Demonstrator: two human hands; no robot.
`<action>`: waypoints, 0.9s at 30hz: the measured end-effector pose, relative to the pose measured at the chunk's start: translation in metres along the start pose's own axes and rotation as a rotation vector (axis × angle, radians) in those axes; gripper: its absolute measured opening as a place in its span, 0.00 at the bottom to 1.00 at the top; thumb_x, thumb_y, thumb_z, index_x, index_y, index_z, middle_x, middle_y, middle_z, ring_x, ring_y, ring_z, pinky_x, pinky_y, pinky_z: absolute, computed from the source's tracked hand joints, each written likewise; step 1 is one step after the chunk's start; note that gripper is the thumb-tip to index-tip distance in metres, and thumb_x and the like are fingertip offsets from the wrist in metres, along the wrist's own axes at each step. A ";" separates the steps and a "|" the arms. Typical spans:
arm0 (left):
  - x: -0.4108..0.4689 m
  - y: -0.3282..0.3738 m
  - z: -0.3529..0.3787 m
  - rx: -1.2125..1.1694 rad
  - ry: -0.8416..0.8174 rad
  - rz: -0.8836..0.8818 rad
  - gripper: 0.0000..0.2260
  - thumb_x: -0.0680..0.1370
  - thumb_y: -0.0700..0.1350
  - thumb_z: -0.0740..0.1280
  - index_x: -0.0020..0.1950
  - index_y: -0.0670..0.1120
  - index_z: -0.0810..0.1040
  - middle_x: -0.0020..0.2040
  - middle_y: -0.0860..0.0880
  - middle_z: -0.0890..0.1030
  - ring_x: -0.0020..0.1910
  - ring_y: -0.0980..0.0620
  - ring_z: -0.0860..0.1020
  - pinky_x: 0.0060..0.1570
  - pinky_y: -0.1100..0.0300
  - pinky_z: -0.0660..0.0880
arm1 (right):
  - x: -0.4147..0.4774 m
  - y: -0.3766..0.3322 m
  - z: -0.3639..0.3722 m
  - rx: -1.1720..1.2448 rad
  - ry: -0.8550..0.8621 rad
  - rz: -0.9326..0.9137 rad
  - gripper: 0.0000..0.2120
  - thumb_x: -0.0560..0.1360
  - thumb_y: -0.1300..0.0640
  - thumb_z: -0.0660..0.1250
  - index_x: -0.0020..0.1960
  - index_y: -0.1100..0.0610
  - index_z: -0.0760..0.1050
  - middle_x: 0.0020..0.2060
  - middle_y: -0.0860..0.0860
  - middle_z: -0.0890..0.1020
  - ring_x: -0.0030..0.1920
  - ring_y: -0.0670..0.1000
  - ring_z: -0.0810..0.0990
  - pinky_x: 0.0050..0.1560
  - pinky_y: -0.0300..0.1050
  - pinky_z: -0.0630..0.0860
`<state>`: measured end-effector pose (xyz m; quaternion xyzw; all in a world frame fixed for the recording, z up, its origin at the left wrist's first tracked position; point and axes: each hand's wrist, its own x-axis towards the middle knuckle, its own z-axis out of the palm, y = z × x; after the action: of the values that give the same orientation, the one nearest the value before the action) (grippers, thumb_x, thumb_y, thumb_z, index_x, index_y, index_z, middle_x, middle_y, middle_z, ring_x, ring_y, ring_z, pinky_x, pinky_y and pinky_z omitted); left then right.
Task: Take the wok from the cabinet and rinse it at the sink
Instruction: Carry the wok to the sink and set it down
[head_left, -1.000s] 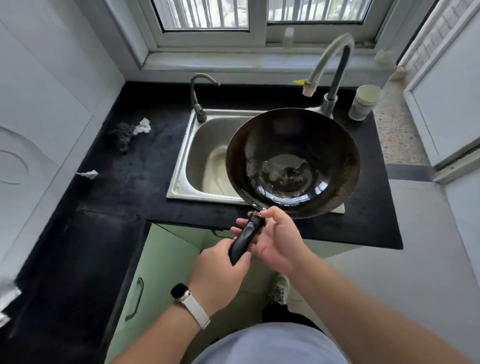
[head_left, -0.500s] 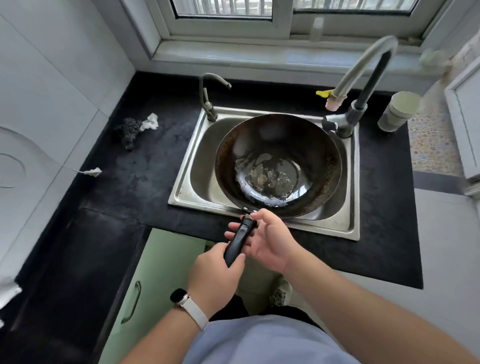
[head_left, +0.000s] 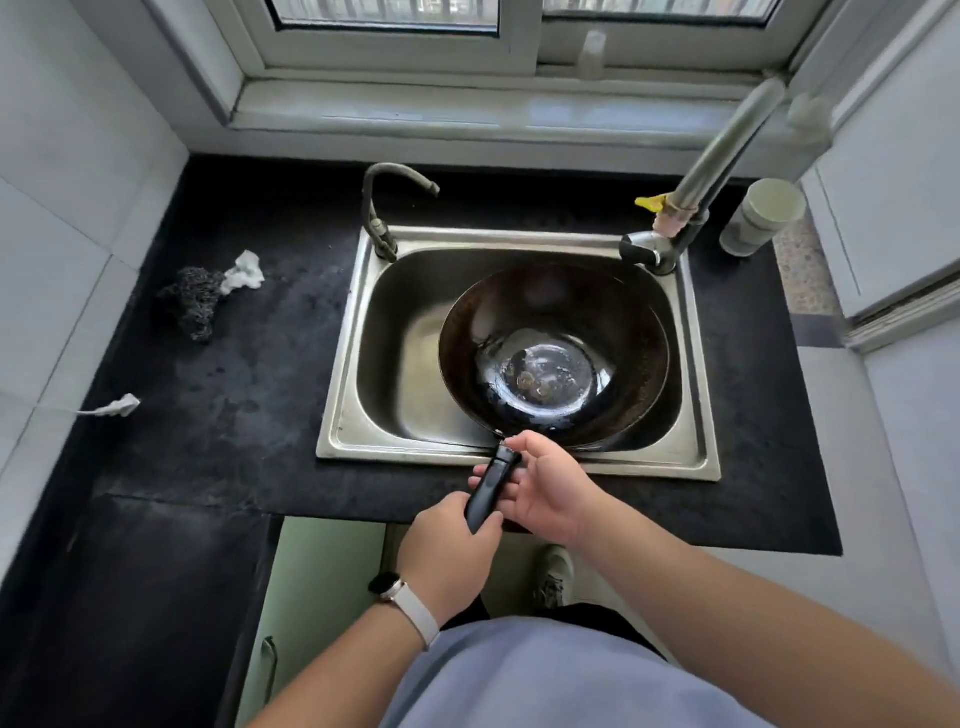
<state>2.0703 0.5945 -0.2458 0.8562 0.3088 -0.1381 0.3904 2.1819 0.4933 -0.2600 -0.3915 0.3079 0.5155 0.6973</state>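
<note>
A black stone worktop (head_left: 249, 389) ran under a white-framed window, its sill (head_left: 467, 111) at twelve o'clock. The steel sink (head_left: 343, 405) was set into it, with the dark wok (head_left: 553, 364) low in the basin, toward its right side. The black handle (head_left: 491, 486) pointed to six o'clock. The left hand (head_left: 447, 551) was clenched round its near end, and the right hand (head_left: 550, 488) cupped it nearer the pan, thumb on top. A small tap (head_left: 384, 213) stood at eleven o'clock of the sink and a tall one (head_left: 722, 156) at one o'clock. A wire scourer (head_left: 195, 306) lay at nine o'clock.
</note>
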 end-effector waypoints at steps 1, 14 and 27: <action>0.004 -0.001 -0.001 0.007 -0.008 0.005 0.12 0.75 0.55 0.67 0.39 0.49 0.74 0.34 0.51 0.79 0.35 0.49 0.77 0.34 0.55 0.72 | 0.002 0.000 0.001 0.017 0.004 -0.007 0.12 0.77 0.57 0.61 0.56 0.64 0.72 0.54 0.64 0.77 0.56 0.64 0.79 0.53 0.55 0.79; 0.036 0.008 0.004 0.068 -0.121 0.011 0.11 0.75 0.55 0.66 0.39 0.49 0.74 0.34 0.50 0.80 0.34 0.50 0.77 0.32 0.57 0.70 | 0.017 0.009 -0.013 -0.073 0.116 -0.131 0.15 0.73 0.58 0.64 0.58 0.60 0.71 0.49 0.62 0.77 0.41 0.57 0.81 0.42 0.49 0.81; 0.037 0.036 0.018 -0.090 -0.198 -0.001 0.06 0.73 0.47 0.67 0.45 0.45 0.75 0.37 0.51 0.78 0.35 0.53 0.74 0.31 0.58 0.66 | 0.010 -0.002 -0.019 -0.246 0.270 -0.199 0.27 0.78 0.65 0.65 0.73 0.51 0.63 0.52 0.52 0.77 0.56 0.56 0.80 0.48 0.49 0.79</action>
<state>2.1218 0.5781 -0.2547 0.8200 0.2750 -0.2080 0.4568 2.1866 0.4818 -0.2773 -0.5677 0.2932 0.4208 0.6440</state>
